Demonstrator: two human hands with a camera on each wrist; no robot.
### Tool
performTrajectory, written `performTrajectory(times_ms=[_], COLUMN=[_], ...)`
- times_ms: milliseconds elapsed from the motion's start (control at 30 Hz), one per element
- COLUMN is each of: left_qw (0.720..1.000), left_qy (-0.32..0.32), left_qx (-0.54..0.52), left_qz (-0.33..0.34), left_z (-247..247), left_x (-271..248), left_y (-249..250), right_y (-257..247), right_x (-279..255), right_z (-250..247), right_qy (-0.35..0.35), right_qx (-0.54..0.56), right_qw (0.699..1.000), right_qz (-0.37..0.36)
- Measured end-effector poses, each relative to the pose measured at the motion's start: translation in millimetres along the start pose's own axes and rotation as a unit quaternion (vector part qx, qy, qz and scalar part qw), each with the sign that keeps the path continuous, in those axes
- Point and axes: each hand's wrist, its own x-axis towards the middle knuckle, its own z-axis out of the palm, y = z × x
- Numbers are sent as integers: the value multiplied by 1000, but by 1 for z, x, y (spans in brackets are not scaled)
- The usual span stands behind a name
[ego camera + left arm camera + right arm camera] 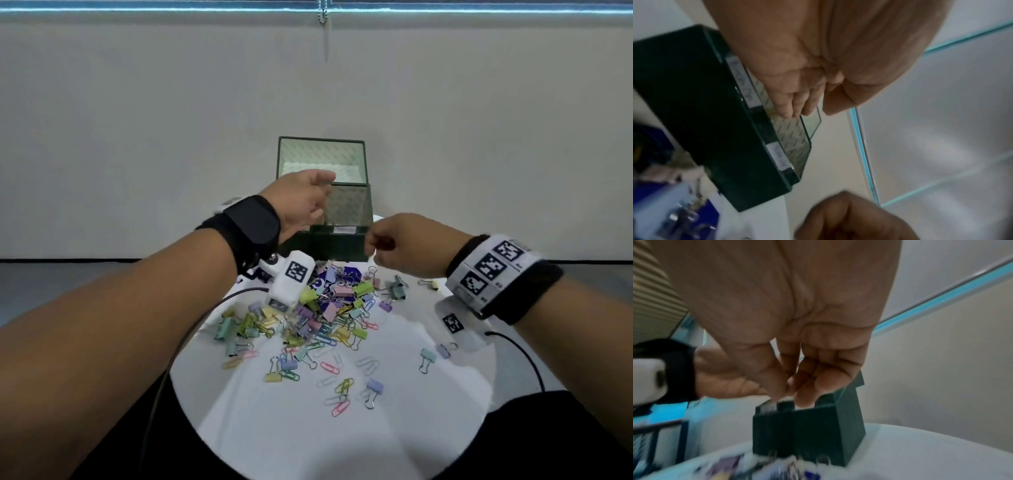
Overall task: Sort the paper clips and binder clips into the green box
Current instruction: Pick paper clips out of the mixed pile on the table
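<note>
The dark green box [337,245] stands at the back of the round white table [342,442] with its lid [322,157] upright. My left hand [325,195] hovers over the box's left part with relaxed fingers [789,107] that hold nothing. My right hand [373,248] hangs by the box's front right corner, its fingertips [805,394] pinched together on what looks like a small pale paper clip; the blurred right wrist view does not show it. A heap of pastel paper clips and binder clips [329,308] lies in front of the box [818,431].
Two white labels [780,156] sit on the box's front rim [705,113]. A blue packet [322,279] lies under the heap. Stray binder clips [426,358] lie on the right. Black cables [524,356] trail off both wrists. A wall stands close behind.
</note>
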Motion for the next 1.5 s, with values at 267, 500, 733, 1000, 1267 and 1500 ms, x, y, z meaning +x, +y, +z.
performTrajectory(times_ms=[267,500,733,1000,1267,1500], left_qw=[766,754,765,768,791,813], left_qy=[-161,-103,-93,-111,-109,-65], left_qx=[607,643,631,623,593,566], left_qz=[139,85,93,99,106,121], left_z=[-43,-89,-89,-79,-83,-88], left_x=[-101,-155,-158,-149,-148,-146], left_y=[-44,-91,-97,-108,-113,-111], right_y=[14,13,9,4,-12,-25], right_x=[-28,-26,-28,-34,-33,-42], right_z=[54,62,61,69,64,60], right_qy=[-92,-60,-67,-64,-178,-181], right_qx=[-114,-137,-137,-149,-213,-215], right_qw=[989,988,988,987,960,959], right_qz=[-3,-39,-22,6,45,50])
